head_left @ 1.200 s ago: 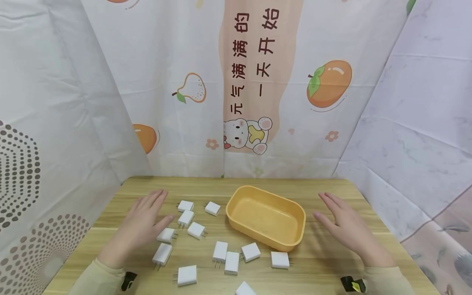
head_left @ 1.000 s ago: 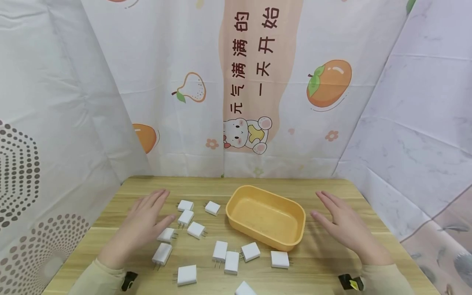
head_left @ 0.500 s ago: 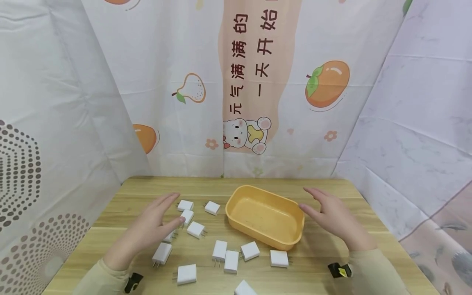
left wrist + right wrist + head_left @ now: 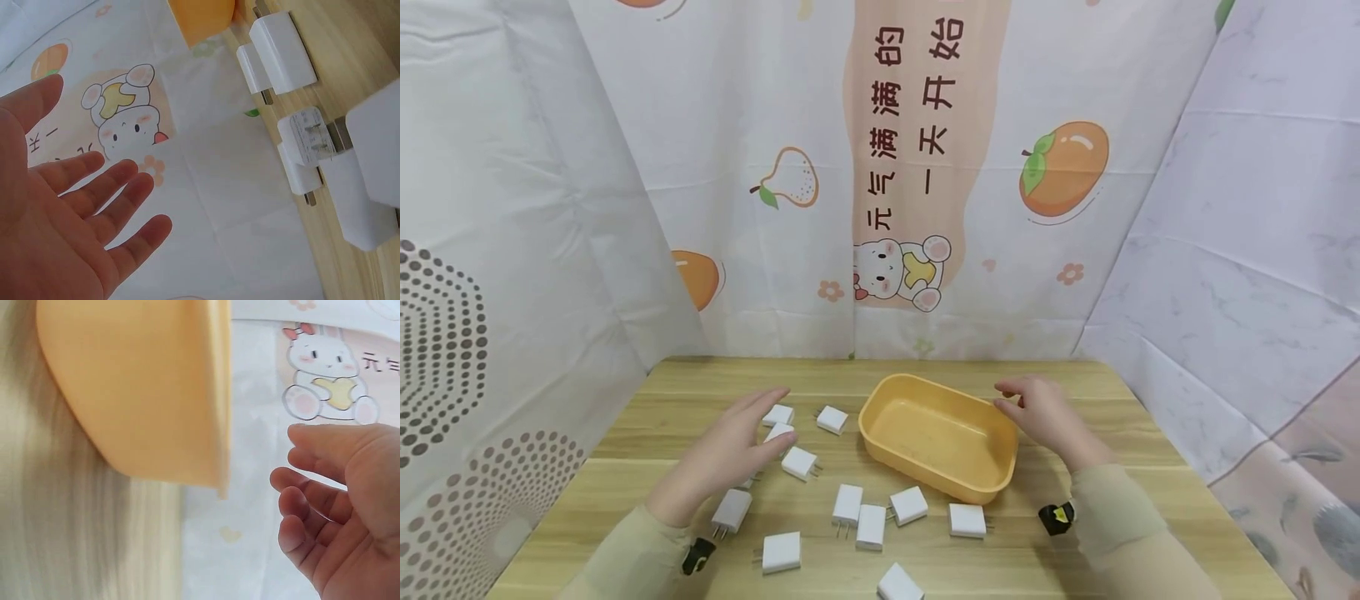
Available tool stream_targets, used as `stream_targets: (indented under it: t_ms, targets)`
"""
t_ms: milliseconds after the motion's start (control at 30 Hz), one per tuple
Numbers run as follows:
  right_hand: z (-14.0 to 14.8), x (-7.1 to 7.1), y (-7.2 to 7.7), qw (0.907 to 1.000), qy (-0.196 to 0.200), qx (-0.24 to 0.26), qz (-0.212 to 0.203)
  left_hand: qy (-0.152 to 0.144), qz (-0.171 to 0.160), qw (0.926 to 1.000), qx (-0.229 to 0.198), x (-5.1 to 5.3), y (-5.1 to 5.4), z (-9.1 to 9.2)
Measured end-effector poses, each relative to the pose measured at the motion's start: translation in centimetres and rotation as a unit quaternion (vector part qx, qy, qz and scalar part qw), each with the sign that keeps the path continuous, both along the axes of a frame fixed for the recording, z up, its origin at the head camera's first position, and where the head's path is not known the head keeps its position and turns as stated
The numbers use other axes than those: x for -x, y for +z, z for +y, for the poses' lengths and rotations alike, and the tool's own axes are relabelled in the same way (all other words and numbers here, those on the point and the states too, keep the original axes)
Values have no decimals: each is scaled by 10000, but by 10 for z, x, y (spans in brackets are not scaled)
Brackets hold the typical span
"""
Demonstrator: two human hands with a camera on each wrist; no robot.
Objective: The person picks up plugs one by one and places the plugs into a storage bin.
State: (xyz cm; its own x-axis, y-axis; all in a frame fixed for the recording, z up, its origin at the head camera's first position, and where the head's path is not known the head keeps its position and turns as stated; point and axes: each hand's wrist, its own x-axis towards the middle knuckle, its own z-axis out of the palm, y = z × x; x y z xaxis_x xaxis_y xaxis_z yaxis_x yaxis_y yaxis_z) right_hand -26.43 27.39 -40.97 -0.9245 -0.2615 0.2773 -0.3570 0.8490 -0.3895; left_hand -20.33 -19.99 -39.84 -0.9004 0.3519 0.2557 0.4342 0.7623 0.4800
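Observation:
My left hand (image 4: 718, 467) hovers over the left group of white plug-in chargers (image 4: 799, 463), its fingers extended and its palm holding nothing. In the left wrist view that hand (image 4: 69, 225) stands apart from several chargers (image 4: 284, 53), some with prongs showing. Close to the right end of a yellow-orange plastic basin (image 4: 932, 442) is my right hand (image 4: 1048, 421), fingers loosely bent. The right wrist view shows a gap between this hand (image 4: 350, 506) and the basin wall (image 4: 137, 394). The basin has nothing in it. Part of a charger (image 4: 780, 432) is hidden by the left hand.
More chargers lie scattered on the wooden table (image 4: 1000, 575): one (image 4: 781, 552) at front left, one (image 4: 900, 583) at the front edge, one (image 4: 967, 521) before the basin. A printed curtain (image 4: 760, 275) hangs behind the table, with cloth on both sides.
Both hands have moved inward: the left to the right over the chargers, the right leftward to the basin's end. The right fingers have bent more. Basin and chargers stay put.

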Motion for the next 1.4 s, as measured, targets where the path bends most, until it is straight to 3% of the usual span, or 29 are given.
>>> stream_targets:
  t_ms: [233,533,700,900,1133,1400]
  targets:
    - [1,11,-16,9996,184,98,-188,-106,-9,9999,9,8,-3,16]
    - [0,15,-20,9993,156,56,-328,-84,-69,9999,59,8,-2,18]
    - [1,17,-23,9995,140,-33,-296,-23,-42,9998,170,9,-6,8]
    - [0,20,-29,9995,199,-220,-79,104,-235,9981,552,9,-15,-10]
    - [-4,18,-28,9992,219,-291,134,-246,-388,9956,821,13,-25,-30]
    - [-5,15,-25,9990,100,-406,134,-313,-935,9884,1154,15,-34,-49]
